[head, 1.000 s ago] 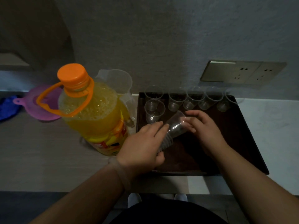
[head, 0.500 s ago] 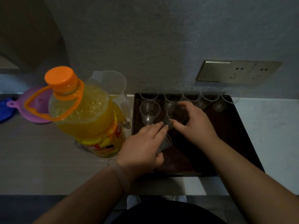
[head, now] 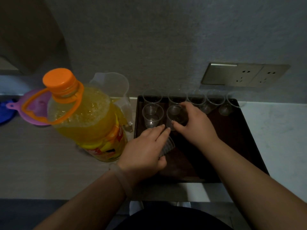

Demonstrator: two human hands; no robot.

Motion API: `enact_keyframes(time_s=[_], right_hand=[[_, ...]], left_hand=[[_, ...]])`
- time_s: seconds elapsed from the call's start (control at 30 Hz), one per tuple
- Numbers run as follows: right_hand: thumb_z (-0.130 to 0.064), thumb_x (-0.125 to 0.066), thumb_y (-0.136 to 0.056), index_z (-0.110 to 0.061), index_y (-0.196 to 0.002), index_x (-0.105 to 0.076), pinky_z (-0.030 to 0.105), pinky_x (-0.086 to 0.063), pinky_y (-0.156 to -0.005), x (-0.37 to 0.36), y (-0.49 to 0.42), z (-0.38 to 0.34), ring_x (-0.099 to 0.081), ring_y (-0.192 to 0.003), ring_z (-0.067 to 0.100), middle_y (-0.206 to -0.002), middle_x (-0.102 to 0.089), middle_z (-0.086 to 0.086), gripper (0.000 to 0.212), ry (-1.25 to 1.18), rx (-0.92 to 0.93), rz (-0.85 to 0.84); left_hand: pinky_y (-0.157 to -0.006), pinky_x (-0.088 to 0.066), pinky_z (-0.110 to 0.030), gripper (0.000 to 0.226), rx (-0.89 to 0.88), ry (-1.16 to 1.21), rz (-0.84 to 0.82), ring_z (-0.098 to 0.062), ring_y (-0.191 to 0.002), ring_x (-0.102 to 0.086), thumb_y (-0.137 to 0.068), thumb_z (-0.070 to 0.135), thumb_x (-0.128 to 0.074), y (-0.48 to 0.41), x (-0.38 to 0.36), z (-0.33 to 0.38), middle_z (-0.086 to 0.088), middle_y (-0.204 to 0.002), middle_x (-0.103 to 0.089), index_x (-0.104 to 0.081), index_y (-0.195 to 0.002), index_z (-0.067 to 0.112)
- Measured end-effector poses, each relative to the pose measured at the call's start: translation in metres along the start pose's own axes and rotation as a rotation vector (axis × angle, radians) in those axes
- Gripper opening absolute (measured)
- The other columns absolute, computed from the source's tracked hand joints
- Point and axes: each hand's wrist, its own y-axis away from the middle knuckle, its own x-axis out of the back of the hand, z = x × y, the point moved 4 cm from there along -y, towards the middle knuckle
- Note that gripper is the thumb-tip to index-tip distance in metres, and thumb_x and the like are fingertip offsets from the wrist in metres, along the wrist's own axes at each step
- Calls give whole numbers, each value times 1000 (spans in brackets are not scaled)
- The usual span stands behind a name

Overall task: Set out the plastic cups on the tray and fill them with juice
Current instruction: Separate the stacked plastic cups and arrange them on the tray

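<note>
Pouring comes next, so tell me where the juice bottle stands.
In the head view the juice bottle stands on the counter, left of the dark tray, with the clear jug behind it.

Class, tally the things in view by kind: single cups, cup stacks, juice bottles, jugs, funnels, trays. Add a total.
Single cups: 7
Cup stacks: 1
Juice bottles: 1
Jugs: 1
Funnels: 1
Trays: 1
Total: 12
</note>
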Motion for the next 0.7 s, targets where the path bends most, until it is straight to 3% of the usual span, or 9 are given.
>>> enact_keyframes(time_s=[0.4,0.57,0.7], right_hand=[[-33,-74,-80,-24,-129,-47,18,-37,-81,5,4,1,-54,-105,8,-119,-59,-4,57,-28,-16,-34],[-40,-73,-81,-23,-133,-48,14,-35,-88,12,15,4,-53,-114,8,-125,-58,-5,60,-61,-5,15],[-39,-69,-83,-29,-116,-57,1,-34,-76,29,34,6,-53,-91,-10,-100,-57,-22,36,-214,-12,147]], left_hand=[[-97,-40,-25,80,-12,19,17,-11,-141,-18,-88,43,-49,-3,1,4,8,-158,-10,-3,-152,28],[-100,-38,-24,78,-5,25,27,-11,-142,-19,-89,43,-50,-2,5,7,6,-159,-12,-9,-152,22],[-84,-45,-24,74,-7,-11,54,-14,-135,-31,-86,45,-53,-3,9,10,3,-154,-16,-18,-149,25]])
